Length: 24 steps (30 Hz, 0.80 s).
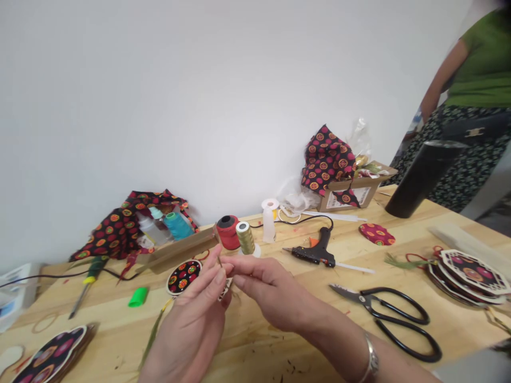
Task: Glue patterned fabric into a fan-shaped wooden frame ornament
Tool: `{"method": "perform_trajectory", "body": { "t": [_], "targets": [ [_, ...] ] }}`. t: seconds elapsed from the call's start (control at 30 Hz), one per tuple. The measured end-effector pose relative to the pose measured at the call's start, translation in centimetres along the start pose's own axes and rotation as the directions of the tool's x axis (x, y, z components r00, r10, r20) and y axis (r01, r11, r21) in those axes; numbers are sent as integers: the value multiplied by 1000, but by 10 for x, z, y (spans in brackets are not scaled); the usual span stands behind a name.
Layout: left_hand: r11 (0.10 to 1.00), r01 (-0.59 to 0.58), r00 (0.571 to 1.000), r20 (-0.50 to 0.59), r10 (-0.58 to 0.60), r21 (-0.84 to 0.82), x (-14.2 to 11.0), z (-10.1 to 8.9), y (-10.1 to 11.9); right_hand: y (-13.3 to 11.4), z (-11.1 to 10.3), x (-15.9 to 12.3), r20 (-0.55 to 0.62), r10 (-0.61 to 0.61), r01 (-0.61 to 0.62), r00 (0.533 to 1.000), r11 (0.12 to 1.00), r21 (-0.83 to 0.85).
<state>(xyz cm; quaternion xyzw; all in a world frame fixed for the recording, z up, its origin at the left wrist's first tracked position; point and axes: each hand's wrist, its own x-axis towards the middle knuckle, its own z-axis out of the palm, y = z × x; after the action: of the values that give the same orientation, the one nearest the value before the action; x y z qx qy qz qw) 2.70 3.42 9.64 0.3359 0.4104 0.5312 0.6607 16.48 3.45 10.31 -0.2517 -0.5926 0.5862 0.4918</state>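
Observation:
My left hand (197, 314) and my right hand (271, 290) meet above the table, fingertips pinched together. A thin brownish strand (219, 260) stands up between the fingertips, too small to name surely. Below them shows a bit of a pale cut-out piece (225, 290), mostly hidden by the fingers. Just behind my left hand lies a round fabric-covered disc (183, 277) with a pale rim. A green tassel (154, 338) with a yellow top runs down beside my left wrist.
A glue gun (313, 250), black-handled scissors (389, 314) and stacked ornaments (473, 274) lie right. Thread spools (245, 238), a cardboard box (349, 194) and a black tumbler (421, 178) stand behind. A screwdriver (85, 287) lies left. A person in green (485, 64) stands at right.

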Motion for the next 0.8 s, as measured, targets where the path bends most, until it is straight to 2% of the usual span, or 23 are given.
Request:
{"method": "perform_trajectory", "body": {
  "t": [0.07,0.17,0.33,0.4,0.57,0.7,0.8],
  "targets": [
    [999,37,999,32,-36,-24,-1,0,1,0,1,2,7,16,-17,1000,999,47],
    [995,54,999,-1,-54,-81,-3,1,3,2,2,4,7,60,-61,998,991,118],
    [983,92,996,16,-91,-162,-8,5,5,4,7,4,-106,143,-134,984,987,87],
    [978,109,994,25,-106,-179,-9,5,5,8,7,4,-140,92,-90,986,996,25],
    [974,95,995,21,-93,-206,-9,-2,5,19,0,5,-192,-141,102,971,975,-198],
    [971,67,997,-11,-71,-228,-10,-7,5,21,-7,6,-189,-196,113,962,919,-379],
    [971,44,992,-102,-69,-236,-12,-10,8,18,-14,7,-153,-205,101,967,856,-508]
  ]
}}
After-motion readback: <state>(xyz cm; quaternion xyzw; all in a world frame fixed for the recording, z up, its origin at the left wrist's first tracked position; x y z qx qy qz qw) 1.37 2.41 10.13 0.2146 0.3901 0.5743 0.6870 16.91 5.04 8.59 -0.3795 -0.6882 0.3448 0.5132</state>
